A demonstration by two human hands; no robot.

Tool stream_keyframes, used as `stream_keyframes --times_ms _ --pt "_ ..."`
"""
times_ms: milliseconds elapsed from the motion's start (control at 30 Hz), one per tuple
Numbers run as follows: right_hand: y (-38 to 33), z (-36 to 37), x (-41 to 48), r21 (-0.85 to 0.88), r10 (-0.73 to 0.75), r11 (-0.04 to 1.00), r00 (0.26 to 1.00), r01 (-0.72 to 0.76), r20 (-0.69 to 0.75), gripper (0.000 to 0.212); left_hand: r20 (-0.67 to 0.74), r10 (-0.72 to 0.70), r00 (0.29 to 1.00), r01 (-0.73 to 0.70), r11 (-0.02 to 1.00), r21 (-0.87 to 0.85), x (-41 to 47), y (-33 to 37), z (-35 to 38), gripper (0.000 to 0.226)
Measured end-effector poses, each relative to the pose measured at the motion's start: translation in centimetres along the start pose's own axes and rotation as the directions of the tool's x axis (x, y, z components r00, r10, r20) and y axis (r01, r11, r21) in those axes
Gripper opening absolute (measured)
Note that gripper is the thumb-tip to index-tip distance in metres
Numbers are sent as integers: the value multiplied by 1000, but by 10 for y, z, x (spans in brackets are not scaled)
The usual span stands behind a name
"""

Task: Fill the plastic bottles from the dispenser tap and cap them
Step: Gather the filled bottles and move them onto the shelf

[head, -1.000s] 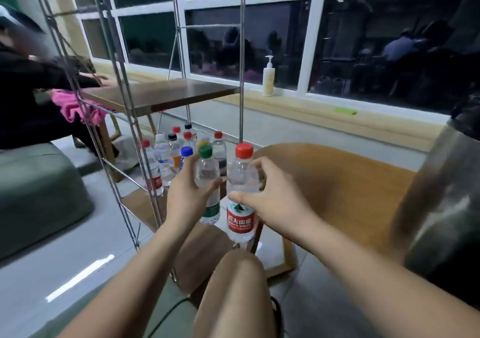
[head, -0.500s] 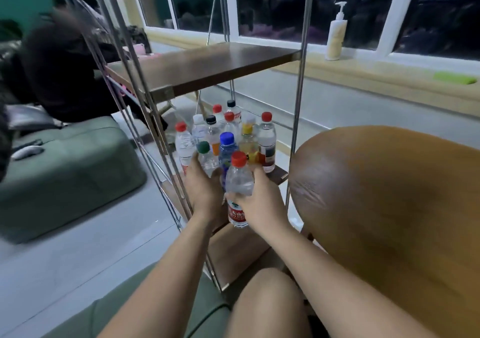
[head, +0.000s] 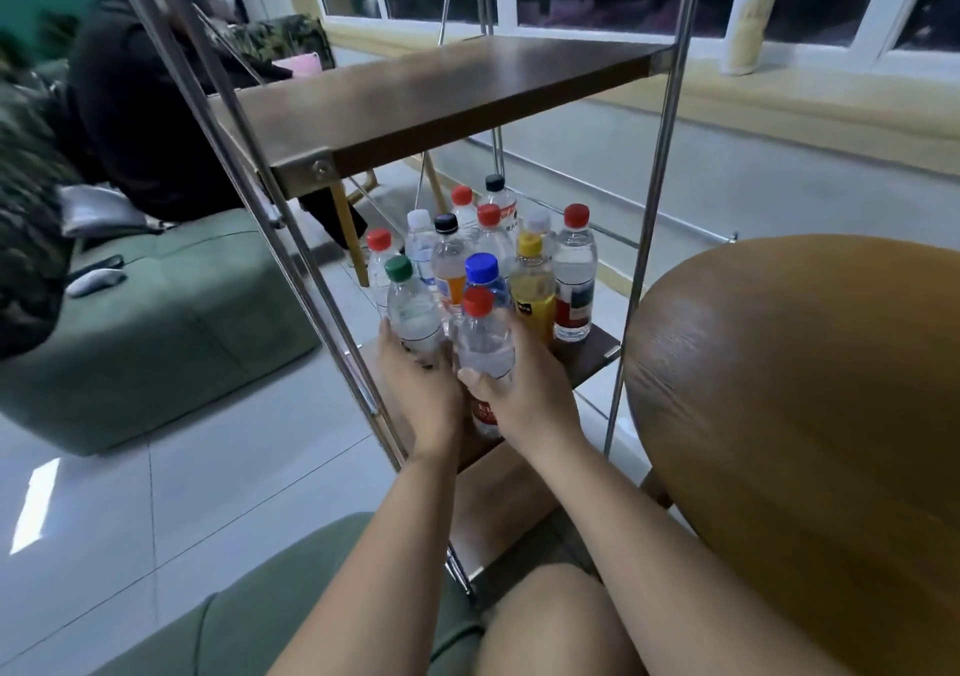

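My left hand (head: 423, 389) grips a clear bottle with a green cap (head: 410, 312). My right hand (head: 524, 395) grips a clear bottle with a red cap (head: 485, 348) and a red label. Both bottles stand upright at the front of the lower wooden shelf (head: 589, 363) of a metal rack. Behind them stands a cluster of several capped bottles (head: 519, 260) with red, blue, yellow, black and white caps. No dispenser tap is in view.
The rack's upper wooden shelf (head: 441, 98) hangs above the bottles, with steel poles (head: 291, 270) on each side. A round wooden table (head: 810, 415) is at right. A green sofa (head: 156, 322) and a seated person (head: 135, 119) are at left. A pump bottle (head: 748, 15) stands on the windowsill.
My hands carried the green-capped and red-capped bottles forward and down from mid-air to the lower shelf, next to the other bottles. The view tilted down toward the rack.
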State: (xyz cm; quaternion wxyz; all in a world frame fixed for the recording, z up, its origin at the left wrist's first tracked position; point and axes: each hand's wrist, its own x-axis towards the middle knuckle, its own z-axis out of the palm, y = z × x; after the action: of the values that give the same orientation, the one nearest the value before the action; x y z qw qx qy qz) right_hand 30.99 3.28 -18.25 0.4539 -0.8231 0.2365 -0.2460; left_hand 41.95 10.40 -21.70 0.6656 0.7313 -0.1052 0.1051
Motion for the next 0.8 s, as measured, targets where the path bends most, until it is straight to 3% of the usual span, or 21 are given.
stream_keyframes --times_ms 67,167,300,567,800 --pt "11 4 -2 6 10 1000 1000 -10 8 78 10 -70 997 70 997 26 -9 -10 -2 47" --pt "28 13 -5 -56 48 997 999 -48 11 64 -8 -132 991 132 991 -12 -13 -14 0 55" --pt "30 23 4 -114 19 993 1000 -19 4 64 -53 -225 973 223 974 -40 -1 -23 5 37" --pt "28 32 15 -214 -43 976 999 40 -8 63 -117 -172 978 164 984 -74 14 -42 15 39" --pt "23 36 20 -244 -23 970 1000 25 11 63 -27 -220 975 210 956 -206 3 -53 9 52"
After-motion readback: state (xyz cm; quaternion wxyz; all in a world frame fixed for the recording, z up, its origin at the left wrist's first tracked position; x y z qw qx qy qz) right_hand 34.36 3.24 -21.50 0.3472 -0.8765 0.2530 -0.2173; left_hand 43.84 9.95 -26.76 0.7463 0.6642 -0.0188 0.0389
